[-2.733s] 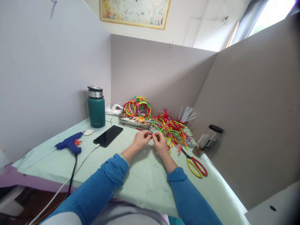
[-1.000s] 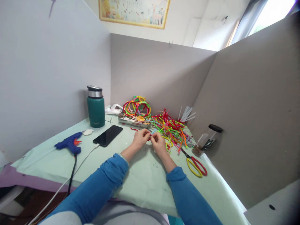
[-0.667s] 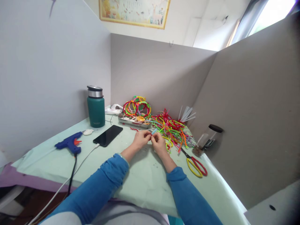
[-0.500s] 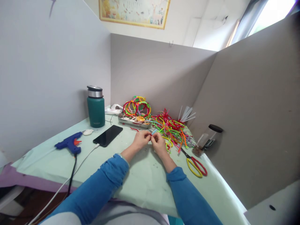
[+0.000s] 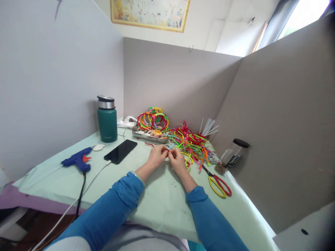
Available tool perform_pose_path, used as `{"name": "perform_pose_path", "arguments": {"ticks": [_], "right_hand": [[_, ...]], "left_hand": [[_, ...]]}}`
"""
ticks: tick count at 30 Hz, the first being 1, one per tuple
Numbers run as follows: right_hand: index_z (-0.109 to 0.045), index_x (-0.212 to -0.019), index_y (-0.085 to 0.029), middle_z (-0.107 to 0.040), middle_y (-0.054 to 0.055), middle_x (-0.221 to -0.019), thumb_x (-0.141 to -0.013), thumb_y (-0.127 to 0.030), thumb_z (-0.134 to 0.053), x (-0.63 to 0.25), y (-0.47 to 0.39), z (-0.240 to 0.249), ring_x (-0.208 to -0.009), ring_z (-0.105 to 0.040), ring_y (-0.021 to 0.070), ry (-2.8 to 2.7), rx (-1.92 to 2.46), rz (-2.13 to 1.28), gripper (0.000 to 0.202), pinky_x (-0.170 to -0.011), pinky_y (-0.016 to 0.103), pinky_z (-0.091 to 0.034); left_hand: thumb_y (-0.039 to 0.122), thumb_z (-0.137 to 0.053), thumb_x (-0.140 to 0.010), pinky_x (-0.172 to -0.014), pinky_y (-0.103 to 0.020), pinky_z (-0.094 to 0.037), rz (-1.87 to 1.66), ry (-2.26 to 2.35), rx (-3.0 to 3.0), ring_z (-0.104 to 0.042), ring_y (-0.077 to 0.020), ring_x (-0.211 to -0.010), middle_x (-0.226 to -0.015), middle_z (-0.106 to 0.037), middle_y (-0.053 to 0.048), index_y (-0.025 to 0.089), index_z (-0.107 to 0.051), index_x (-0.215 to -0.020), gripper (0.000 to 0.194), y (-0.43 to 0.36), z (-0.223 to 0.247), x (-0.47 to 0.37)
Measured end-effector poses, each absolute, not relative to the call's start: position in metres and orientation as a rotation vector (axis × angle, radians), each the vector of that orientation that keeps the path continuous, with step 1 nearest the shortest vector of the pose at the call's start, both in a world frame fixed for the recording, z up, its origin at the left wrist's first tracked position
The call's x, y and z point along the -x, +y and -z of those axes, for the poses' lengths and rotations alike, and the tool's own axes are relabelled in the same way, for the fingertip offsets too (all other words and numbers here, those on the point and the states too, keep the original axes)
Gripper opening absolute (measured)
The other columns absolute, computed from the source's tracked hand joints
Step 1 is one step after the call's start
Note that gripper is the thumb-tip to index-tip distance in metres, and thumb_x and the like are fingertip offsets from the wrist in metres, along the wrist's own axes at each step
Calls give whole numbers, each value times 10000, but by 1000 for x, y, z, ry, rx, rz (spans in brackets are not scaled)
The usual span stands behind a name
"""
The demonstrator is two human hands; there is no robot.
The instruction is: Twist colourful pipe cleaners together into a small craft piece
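Observation:
My left hand (image 5: pixel 157 155) and my right hand (image 5: pixel 177 159) meet over the middle of the table, fingertips almost touching. Both are closed in a pinch on a small red piece (image 5: pixel 167 152), which looks like fuzzy pipe cleaner and is mostly hidden by the fingers. A small light-blue item (image 5: pixel 171 146) shows just beyond the fingertips; whether a hand touches it I cannot tell. Right behind my hands lies a tangled pile of colourful pipe cleaners (image 5: pixel 192 141). A short red strand (image 5: pixel 149 144) lies beyond my left hand.
Rings of pipe cleaner (image 5: pixel 153 120) rest on a metal tray (image 5: pixel 149 138). Left are a green bottle (image 5: pixel 107 123), a black phone (image 5: pixel 120 151) with its cable and a blue glue gun (image 5: pixel 77 160). Scissors (image 5: pixel 220 186) and a clear jar (image 5: pixel 231 157) stand or lie to the right.
The fingertips of my left hand have shifted very slightly left, and a little more of the red piece shows between the hands. My right hand has hardly moved.

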State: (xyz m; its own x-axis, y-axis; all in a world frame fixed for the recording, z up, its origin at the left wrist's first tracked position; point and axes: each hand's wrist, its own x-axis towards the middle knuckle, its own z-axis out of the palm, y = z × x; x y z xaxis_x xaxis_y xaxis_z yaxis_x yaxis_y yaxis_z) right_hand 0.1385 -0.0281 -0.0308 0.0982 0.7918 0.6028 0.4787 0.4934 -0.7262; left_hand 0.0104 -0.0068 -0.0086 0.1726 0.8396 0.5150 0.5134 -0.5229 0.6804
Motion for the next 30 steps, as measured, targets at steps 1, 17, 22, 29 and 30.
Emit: {"name": "perform_pose_path", "arguments": {"ticks": [1, 17, 22, 29, 30], "right_hand": [[-497, -737, -194, -536, -18, -631, -786, -291, -491, -138, -28, 31, -546, -469, 125, -1548, 1137, -327, 110, -539, 244, -343], [-499, -748, -197, -544, -14, -641, -796, -286, -489, -139, -27, 33, -555, -478, 129, -1559, 1119, -328, 102, -544, 244, -353], [-499, -743, -197, -531, -19, -627, -790, -285, -490, -139, -26, 33, -536, -468, 126, -1553, 1112, -339, 99, -531, 244, -351], [-504, -740, -193, -534, -17, -633, -783, -293, -501, -139, -27, 31, -533, -459, 123, -1539, 1121, -348, 110, -530, 243, -352], [-507, -739, -192, -531, -19, -628, -783, -294, -502, -139, -28, 30, -531, -455, 122, -1540, 1128, -350, 111, -527, 242, -348]], "left_hand": [[162, -528, -728, -633, -212, -398, -1287, 1286, -2116, -575, -118, -670, -718, -673, -16, 157, -671, -785, 154, -7, 8, -10], [202, -493, -765, -589, -213, -332, -1205, 1344, -2171, -541, -113, -632, -674, -661, -12, 159, -685, -710, 205, -9, 7, -9], [209, -485, -773, -583, -210, -334, -1219, 1318, -2157, -534, -111, -625, -671, -660, -12, 158, -692, -719, 220, -8, 6, -9], [236, -538, -749, -602, -202, -381, -1257, 1258, -2070, -565, -111, -645, -715, -683, -21, 148, -700, -749, 185, -10, 2, -10], [255, -552, -746, -607, -202, -387, -1265, 1247, -2061, -569, -112, -651, -726, -686, -23, 147, -701, -759, 184, -10, 2, -10]]}}
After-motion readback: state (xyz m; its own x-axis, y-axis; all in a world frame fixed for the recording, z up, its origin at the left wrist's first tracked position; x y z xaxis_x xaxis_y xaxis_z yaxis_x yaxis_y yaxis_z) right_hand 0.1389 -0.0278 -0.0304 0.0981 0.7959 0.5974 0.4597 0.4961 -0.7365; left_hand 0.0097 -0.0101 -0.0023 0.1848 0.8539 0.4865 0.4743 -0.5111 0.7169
